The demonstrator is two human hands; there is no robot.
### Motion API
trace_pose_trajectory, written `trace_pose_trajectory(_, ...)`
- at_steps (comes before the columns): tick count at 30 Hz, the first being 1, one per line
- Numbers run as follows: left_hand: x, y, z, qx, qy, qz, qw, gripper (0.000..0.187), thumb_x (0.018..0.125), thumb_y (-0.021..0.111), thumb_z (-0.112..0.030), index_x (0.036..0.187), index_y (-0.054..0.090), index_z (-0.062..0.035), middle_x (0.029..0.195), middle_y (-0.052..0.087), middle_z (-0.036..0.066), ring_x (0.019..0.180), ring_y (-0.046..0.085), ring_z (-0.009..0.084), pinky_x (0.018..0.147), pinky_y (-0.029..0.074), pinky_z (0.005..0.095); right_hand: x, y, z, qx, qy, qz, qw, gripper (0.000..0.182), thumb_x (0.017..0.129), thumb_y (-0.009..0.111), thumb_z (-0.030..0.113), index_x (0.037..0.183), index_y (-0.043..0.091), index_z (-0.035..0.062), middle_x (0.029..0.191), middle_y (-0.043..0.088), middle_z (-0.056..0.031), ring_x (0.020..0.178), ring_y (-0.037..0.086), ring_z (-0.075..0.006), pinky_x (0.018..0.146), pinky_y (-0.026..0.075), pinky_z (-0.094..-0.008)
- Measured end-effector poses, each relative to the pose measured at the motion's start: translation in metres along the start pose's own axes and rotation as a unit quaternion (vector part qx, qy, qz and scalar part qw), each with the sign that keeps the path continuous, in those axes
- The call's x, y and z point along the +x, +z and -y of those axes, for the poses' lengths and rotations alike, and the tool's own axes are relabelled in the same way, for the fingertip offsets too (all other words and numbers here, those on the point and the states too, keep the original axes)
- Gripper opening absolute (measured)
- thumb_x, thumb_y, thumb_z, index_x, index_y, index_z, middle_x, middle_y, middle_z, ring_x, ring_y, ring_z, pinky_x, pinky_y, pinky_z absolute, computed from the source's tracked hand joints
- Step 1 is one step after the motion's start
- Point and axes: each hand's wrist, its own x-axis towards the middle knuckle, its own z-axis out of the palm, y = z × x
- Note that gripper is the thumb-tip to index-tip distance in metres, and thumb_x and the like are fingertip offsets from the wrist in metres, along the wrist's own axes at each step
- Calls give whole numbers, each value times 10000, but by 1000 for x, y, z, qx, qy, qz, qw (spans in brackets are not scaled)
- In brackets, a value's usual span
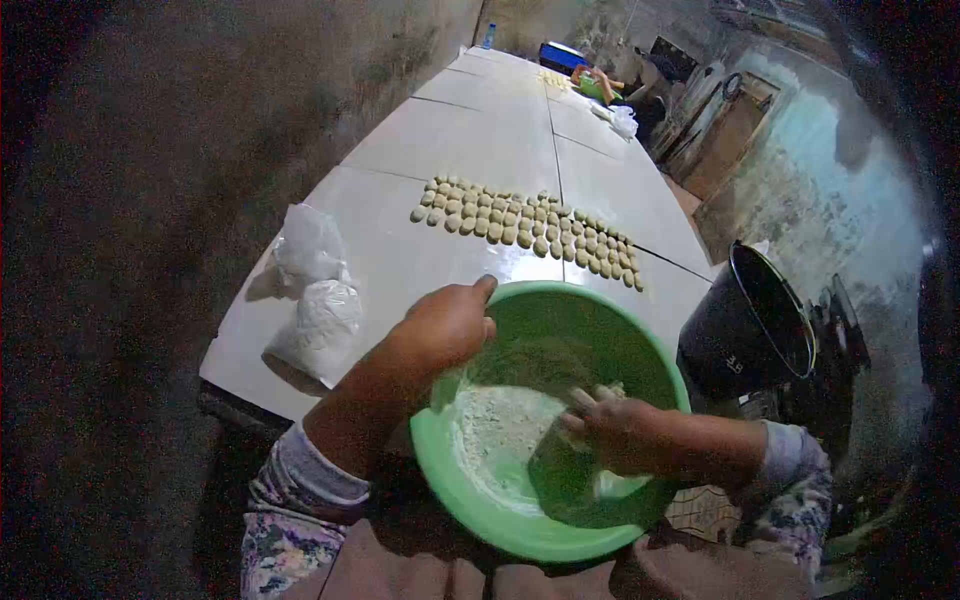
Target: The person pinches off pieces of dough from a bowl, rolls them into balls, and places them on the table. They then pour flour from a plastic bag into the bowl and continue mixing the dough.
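Note:
A green basin is tilted at the near end of the table, over my lap, with white flour spread over its bottom and lower wall. My left hand grips the basin's upper left rim, thumb and fingers over the edge. Inside the basin, my right hand is held above the flour with its fingers curled and whitened. Whether dough or only flour is in those fingers is hard to make out. Beyond the basin, rows of small oval dough pieces lie on the white table.
Two clear plastic bags stand at the table's left: one of white powder and a crumpled one behind it. A black bucket stands to the right. At the far end are another person's arm, a blue container and a bottle.

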Motion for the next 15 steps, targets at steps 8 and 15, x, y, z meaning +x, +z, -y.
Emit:
trace_pose_trajectory(8, 0, -6, -9, 17, -2, -11, 1000, 378, 832, 593, -146, 1149, 449, 0, 891, 627, 253, 862, 617, 415, 777, 479, 499, 25, -2, -17, 138, 23, 213, 967, 476, 808, 565, 162, 1262, 446, 84, 991, 539, -149, 887, 608, -321, 668, 531, -399)
trace_pose_trajectory(15, 1, -10, -7, 43, -27, -6, 999, 430, 824, 575, -125, 1208, 424, -3, 909, 631, 250, 885, 623, 401, 800, 482, 481, 43, -7, -18, 240, 160, 156, 945, 285, 934, 452, 254, 1144, 493, 65, 836, 626, -208, 812, 647, -356, 671, 518, -465)
